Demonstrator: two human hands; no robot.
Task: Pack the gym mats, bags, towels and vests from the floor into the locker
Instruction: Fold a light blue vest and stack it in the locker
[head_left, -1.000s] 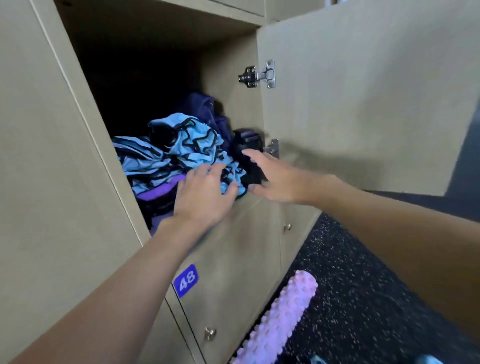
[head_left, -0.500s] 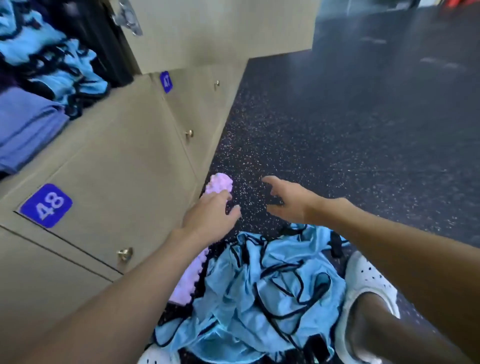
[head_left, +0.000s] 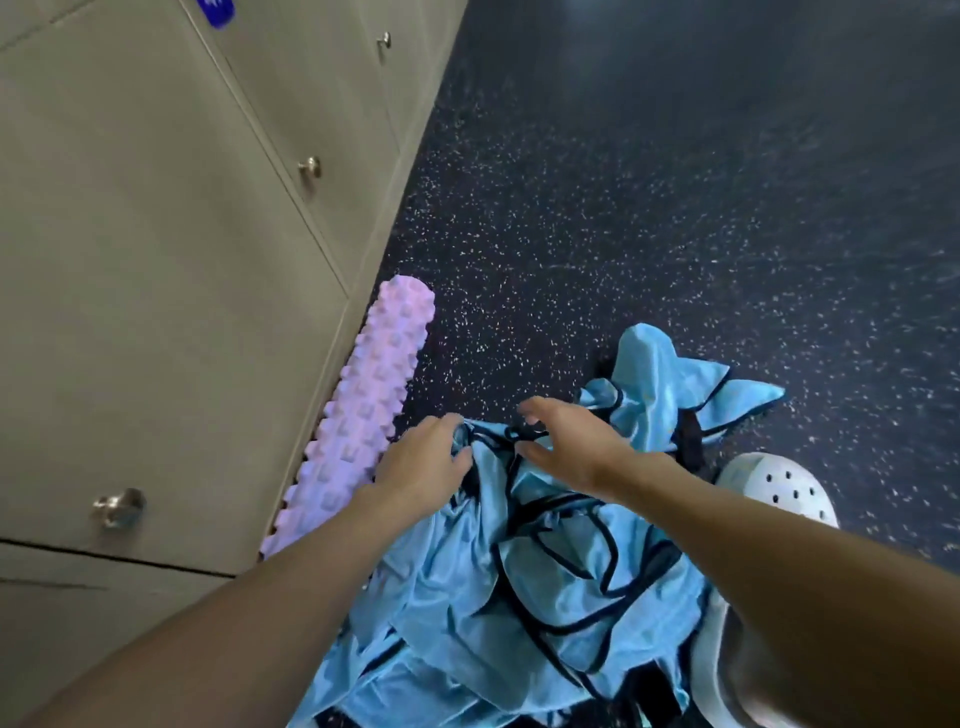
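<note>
A pile of light blue vests (head_left: 519, 597) with black trim lies crumpled on the dark floor at my feet. My left hand (head_left: 423, 465) is at the pile's top left edge, its fingers curled into the bunched cloth. My right hand (head_left: 569, 449) hovers just above the top of the pile with fingers spread, over a black strap, holding nothing. The open locker compartment is out of view.
A pink knobbly foam roller (head_left: 363, 400) lies along the base of the beige lockers (head_left: 156, 260), whose shut doors have metal knobs. A white perforated shoe (head_left: 779, 493) stands at the right of the vests. Dark speckled rubber floor (head_left: 675, 182) stretches ahead.
My view swung from the open locker down to the floor. Both hands left the clothes in the locker and came down to the blue vests; my left hand now has cloth in its fingers.
</note>
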